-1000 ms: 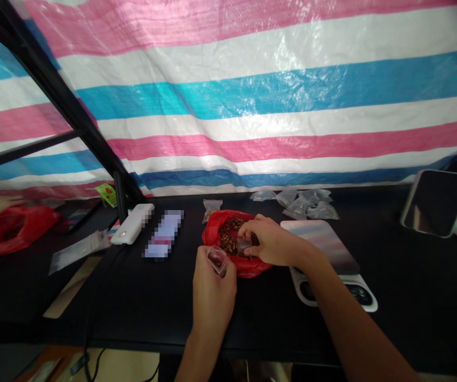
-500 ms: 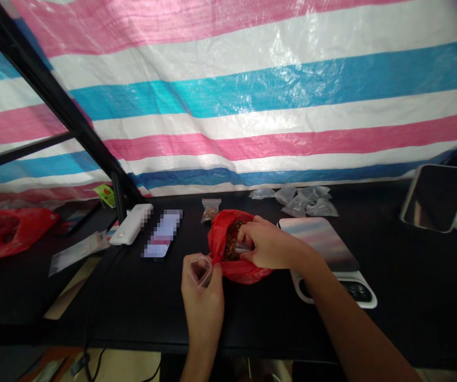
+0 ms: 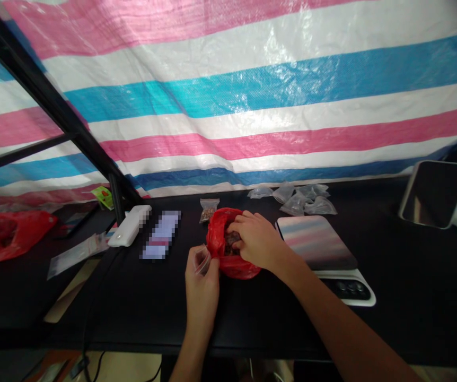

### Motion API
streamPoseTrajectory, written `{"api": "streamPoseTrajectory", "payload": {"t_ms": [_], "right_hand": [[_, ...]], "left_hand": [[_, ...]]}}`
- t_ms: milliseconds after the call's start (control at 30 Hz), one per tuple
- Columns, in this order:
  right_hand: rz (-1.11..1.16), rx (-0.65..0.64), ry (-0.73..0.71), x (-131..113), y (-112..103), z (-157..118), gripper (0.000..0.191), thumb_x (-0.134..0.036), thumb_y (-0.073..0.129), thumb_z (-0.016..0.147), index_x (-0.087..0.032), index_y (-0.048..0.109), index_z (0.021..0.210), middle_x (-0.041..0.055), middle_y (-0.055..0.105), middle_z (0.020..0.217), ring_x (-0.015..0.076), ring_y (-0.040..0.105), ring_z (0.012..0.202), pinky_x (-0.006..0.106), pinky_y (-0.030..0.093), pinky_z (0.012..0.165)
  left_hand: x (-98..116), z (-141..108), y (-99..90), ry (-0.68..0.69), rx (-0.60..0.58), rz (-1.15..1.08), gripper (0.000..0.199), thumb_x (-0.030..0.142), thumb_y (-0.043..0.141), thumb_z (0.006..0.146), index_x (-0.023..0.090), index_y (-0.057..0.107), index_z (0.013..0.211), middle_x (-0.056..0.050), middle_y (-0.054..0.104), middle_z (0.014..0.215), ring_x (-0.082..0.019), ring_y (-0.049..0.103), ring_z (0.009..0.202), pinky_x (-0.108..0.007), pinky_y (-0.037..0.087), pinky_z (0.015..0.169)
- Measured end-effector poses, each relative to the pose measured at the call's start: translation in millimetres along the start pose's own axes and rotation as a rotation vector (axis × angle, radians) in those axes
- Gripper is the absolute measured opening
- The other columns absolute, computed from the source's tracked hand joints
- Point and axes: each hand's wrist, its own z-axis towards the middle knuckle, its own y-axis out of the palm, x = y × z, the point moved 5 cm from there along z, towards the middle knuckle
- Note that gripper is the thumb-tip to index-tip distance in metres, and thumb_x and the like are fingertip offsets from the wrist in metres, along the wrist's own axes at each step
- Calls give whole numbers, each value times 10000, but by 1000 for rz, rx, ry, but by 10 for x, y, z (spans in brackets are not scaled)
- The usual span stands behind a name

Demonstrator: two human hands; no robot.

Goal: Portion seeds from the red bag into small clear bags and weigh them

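Observation:
My left hand [image 3: 202,278] is closed around a small clear zip bag [image 3: 201,260], its mouth held open and facing up. Its fingertips touch the near left edge of a red plastic bag [image 3: 239,268]. Small brown grains [image 3: 228,248] fill the open red bag. My right hand [image 3: 258,239] reaches into that bag from the right, its fingers closed on a small clear plastic scoop [image 3: 234,237] down among the grains. The fingers partly cover the scoop, so its full shape is hidden. Just behind the red bag stands a small zip bag of grains [image 3: 208,210].
A white scale with a shiny plate [image 3: 318,241] sits right of the red bag. Several clear bags [image 3: 298,199] lie behind it. Leftward are a phone [image 3: 161,233], a white device [image 3: 130,226] and another red bag [image 3: 14,233]. A phone on a stand [image 3: 435,193] is far right.
My right hand has moved a little left and deeper over the grains with the scoop. The red bag's right side has drawn in. My left hand keeps hold of the zip bag.

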Motion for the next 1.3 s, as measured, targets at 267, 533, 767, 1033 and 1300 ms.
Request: {"api": "streamPoseTrajectory", "payload": {"t_ms": [267, 533, 767, 1033, 1300], "right_hand": [[102, -32, 22, -22, 42, 41, 266, -177, 705, 823, -250, 765, 1072, 54, 793, 1101, 267, 660, 1129, 403, 422, 1022], [221, 16, 144, 239, -62, 28, 308, -144, 675, 855, -262, 725, 1134, 44, 780, 1056, 240, 695, 984, 343, 484, 875], [481, 238, 168, 418, -201, 34, 359, -90, 622, 874, -262, 676, 1185, 38, 777, 1150, 229, 716, 1065, 370, 528, 950], [528, 413, 22, 314, -291, 68, 390, -90, 631, 881, -256, 682, 1230, 56, 734, 1210, 232, 696, 1113, 431, 529, 1049], [333, 433, -268, -23, -322, 12, 547, 0, 470, 886, -271, 687, 1308, 78, 650, 1308, 233, 617, 1227, 420, 526, 1068]], "left_hand": [[-28, -7, -12, -54, -48, -94, 210, 320, 718, 831, 194, 589, 938, 16, 598, 862, -104, 548, 689, -200, 447, 600], [579, 90, -204, 430, 196, 319, 215, 320, 711, 887, 211, 584, 1022, 0, 576, 899, -148, 573, 798, -273, 497, 765], [710, 712, 231, 444, -482, 489, 139, 298, 642, 919, 209, 619, 1023, -6, 659, 894, -167, 616, 801, -292, 498, 754], [555, 978, 540, 418, -614, 489, 101, 258, 651, 873, 202, 648, 957, -6, 705, 846, -181, 657, 764, -296, 509, 722], [423, 801, 552, 456, -517, 358, 217, 235, 684, 863, 206, 652, 1076, -29, 742, 996, -203, 704, 879, -310, 532, 786]]}}
